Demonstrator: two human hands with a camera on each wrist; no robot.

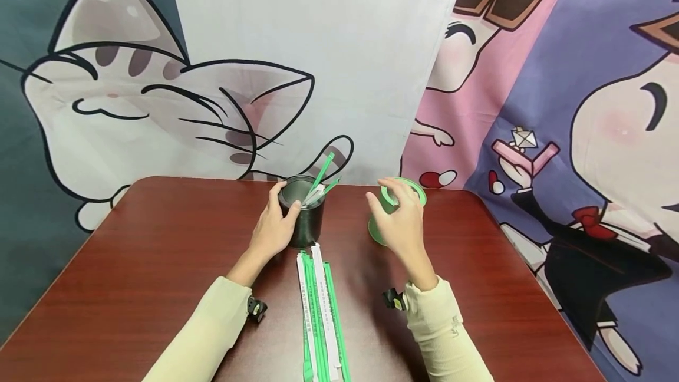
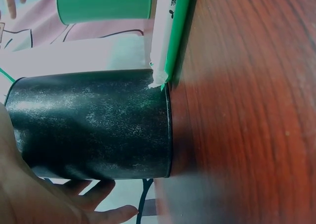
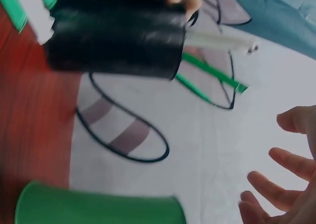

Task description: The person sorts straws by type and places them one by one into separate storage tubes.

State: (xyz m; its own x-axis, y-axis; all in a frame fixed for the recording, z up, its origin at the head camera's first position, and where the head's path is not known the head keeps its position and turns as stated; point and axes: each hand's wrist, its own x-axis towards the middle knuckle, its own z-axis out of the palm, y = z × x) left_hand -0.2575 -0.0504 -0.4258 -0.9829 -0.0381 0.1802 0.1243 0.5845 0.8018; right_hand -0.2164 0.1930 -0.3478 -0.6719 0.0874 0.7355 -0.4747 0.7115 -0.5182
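Observation:
My left hand grips a black cylindrical holder near its rim, thumb on the near side and fingers round the far left. Out of the holder lean two thin green sticks and a white one. At its foot begins a bundle of long, thin green and white wrapped sticks, printed with small characters and lying towards me. To the right, my right hand hovers with spread fingers beside a green cylindrical holder, overlapping it in the head view. In the right wrist view nothing is between those fingers.
Both holders stand near the back edge of a reddish-brown wooden table. Close behind the table hangs a printed cloth with cartoon figures. Each wrist wears a small black camera.

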